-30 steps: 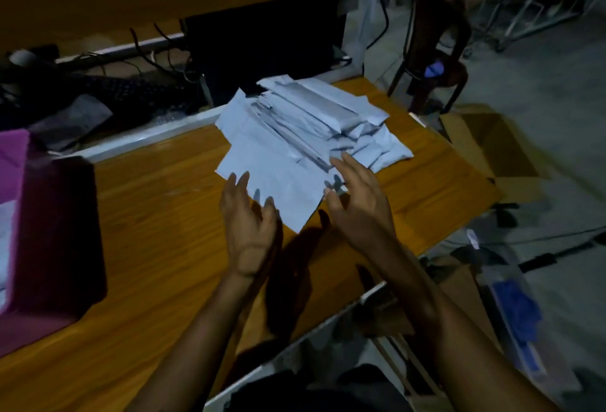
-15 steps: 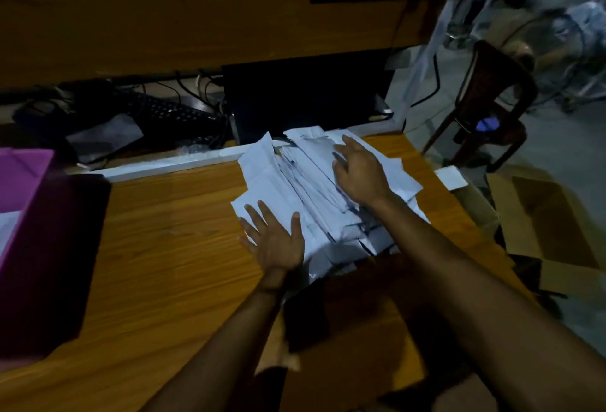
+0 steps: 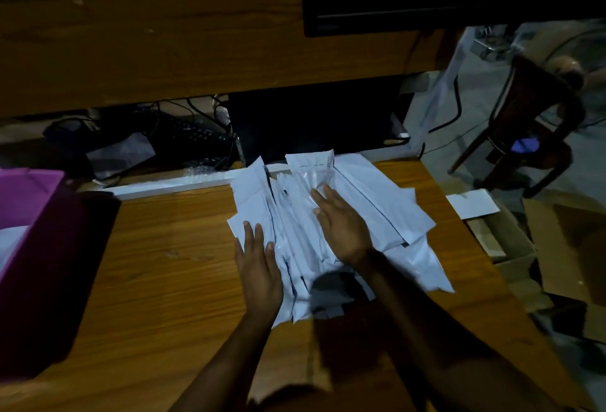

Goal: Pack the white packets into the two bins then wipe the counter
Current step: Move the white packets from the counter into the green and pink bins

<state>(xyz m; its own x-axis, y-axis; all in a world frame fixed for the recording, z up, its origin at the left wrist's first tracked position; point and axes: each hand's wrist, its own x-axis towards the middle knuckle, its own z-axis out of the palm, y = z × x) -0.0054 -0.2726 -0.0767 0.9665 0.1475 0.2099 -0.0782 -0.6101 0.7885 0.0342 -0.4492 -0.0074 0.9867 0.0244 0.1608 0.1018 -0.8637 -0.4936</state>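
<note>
head view: both hands lie flat and open on the loose heap of white packets (image 3: 331,224) mid-surface (image 3: 157,280), left hand (image 3: 259,272) at its near-left edge, right hand (image 3: 342,226) on top. the packets look light, soft and slippery, so scooping a stack from both sides seems safest for the purple bin (image 3: 39,247) at left.

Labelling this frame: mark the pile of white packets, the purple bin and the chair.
pile of white packets (image 3: 387,211), head view, on the flat face of a top packet.
purple bin (image 3: 49,267), head view, on its dark outer side wall.
chair (image 3: 537,109), head view, on the backrest.
</note>
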